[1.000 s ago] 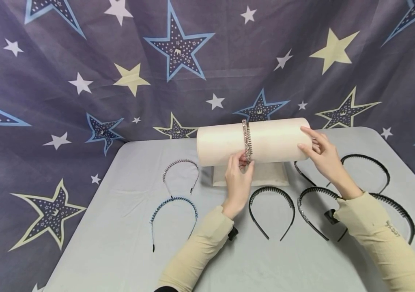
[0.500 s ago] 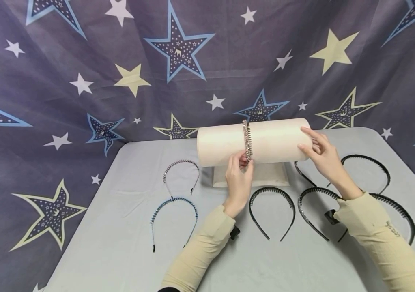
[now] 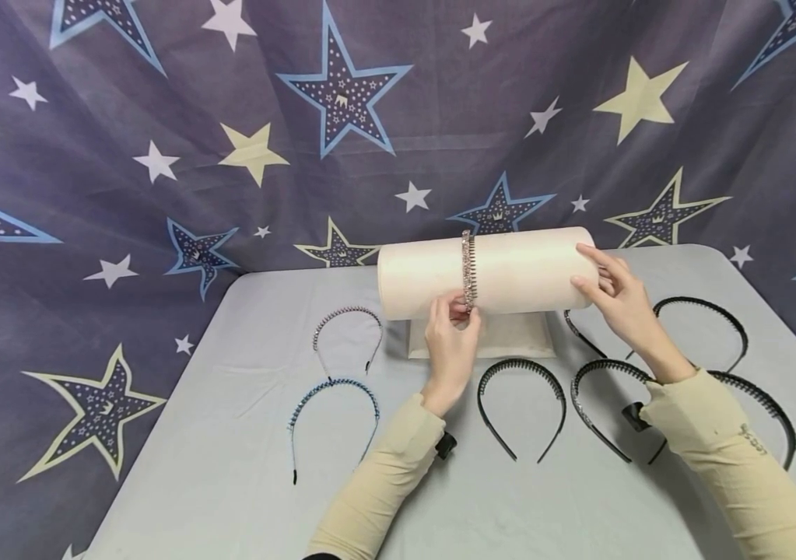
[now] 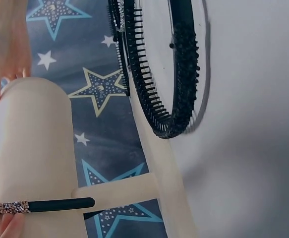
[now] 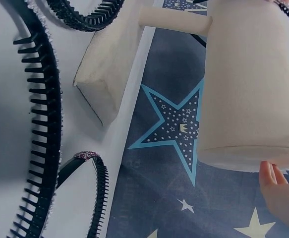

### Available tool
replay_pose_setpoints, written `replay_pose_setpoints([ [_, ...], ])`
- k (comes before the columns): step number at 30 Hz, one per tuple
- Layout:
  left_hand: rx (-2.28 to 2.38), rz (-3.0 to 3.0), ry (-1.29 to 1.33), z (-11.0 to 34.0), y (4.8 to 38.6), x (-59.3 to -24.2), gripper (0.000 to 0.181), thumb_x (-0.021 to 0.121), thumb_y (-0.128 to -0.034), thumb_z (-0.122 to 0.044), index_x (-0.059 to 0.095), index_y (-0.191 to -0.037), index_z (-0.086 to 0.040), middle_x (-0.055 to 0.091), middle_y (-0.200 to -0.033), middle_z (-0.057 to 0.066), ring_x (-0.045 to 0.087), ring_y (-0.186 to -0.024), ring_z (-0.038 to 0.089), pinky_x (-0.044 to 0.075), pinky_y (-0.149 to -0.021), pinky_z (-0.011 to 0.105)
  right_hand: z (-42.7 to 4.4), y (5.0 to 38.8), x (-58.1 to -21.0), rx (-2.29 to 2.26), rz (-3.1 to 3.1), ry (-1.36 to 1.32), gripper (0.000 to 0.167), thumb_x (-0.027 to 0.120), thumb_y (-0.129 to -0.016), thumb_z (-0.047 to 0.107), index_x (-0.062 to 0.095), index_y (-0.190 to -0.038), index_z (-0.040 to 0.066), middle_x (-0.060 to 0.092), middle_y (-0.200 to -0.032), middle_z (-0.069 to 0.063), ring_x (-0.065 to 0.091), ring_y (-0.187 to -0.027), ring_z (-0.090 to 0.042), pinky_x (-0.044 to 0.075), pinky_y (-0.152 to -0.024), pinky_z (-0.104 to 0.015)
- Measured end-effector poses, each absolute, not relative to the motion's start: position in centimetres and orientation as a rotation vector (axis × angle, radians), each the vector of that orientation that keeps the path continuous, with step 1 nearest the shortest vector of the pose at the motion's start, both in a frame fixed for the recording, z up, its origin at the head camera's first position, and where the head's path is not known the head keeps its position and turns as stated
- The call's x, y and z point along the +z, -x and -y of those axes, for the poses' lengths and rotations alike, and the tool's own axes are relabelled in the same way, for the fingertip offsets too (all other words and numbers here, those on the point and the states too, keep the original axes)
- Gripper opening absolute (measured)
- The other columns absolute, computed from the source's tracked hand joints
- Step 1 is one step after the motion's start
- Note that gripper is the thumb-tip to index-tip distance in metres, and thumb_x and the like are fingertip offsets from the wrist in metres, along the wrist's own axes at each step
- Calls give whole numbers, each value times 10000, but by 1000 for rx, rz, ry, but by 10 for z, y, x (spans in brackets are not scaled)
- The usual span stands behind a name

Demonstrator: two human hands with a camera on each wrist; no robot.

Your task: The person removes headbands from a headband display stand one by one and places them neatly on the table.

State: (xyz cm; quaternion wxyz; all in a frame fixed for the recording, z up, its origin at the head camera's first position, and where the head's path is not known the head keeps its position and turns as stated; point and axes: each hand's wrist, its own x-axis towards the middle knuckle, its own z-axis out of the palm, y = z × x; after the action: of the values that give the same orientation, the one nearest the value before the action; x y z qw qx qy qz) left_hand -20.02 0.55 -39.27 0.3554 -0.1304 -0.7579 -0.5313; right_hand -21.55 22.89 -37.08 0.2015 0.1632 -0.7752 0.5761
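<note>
A cream cylindrical headband stand (image 3: 531, 268) on a squared base (image 3: 520, 336) stands at the back middle of the table. Around its roll sits a rhinestone headband (image 3: 468, 268) with comb teeth facing right. My left hand (image 3: 450, 350) pinches this headband low at the front of the roll. In the left wrist view the black end of the headband (image 4: 60, 204) reaches past the fingers beneath the roll. My right hand (image 3: 625, 303) holds the right end of the stand's roll, thumb and fingertips on its edge.
A pink headband (image 3: 345, 309) and a blue headband (image 3: 334, 383) lie at the left of the grey-clothed table (image 3: 215, 467). A black toothed headband (image 3: 521, 363) lies in front of the stand. Several more black ones, such as one headband (image 3: 706, 300), lie at the right, partly under the right arm.
My left hand has shifted slightly left, and the rhinestone headband has slid a little left along the roll with it. The right hand stays in place.
</note>
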Motion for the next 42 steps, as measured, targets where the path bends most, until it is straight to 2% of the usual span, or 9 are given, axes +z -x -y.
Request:
replay_pose_setpoints([
  [15,-1410,1927,236,13,201,-396,264,633,-722,54,540,-965,9,545,-832,106,577,-708,187,547,-647,179,-229,214,-370,1580,2185,-454,477,546,-846,-9,423,-1305,34,362,-1033,7,501,-949,44,461,-771,-40],
  [25,-1460,1869,205,27,203,-395,260,624,-704,82,533,-943,37,566,-792,130,589,-667,213,553,-621,177,-229,216,-370,1593,2180,-454,468,528,-840,-56,411,-1292,-23,356,-1005,0,497,-932,61,455,-775,-33],
  [36,-1473,1869,175,43,203,-396,273,628,-712,86,537,-965,36,555,-817,159,581,-683,260,569,-633,264,-230,215,-371,1579,2186,-453,469,542,-852,5,426,-1305,38,361,-1014,2,502,-948,48,460,-782,-44],
  [42,-1414,1873,181,53,203,-395,257,615,-712,82,534,-952,41,555,-811,144,577,-674,225,561,-607,223,-230,215,-371,1575,2187,-459,467,541,-853,7,427,-1305,42,358,-1003,1,501,-945,50,459,-769,-36],
])
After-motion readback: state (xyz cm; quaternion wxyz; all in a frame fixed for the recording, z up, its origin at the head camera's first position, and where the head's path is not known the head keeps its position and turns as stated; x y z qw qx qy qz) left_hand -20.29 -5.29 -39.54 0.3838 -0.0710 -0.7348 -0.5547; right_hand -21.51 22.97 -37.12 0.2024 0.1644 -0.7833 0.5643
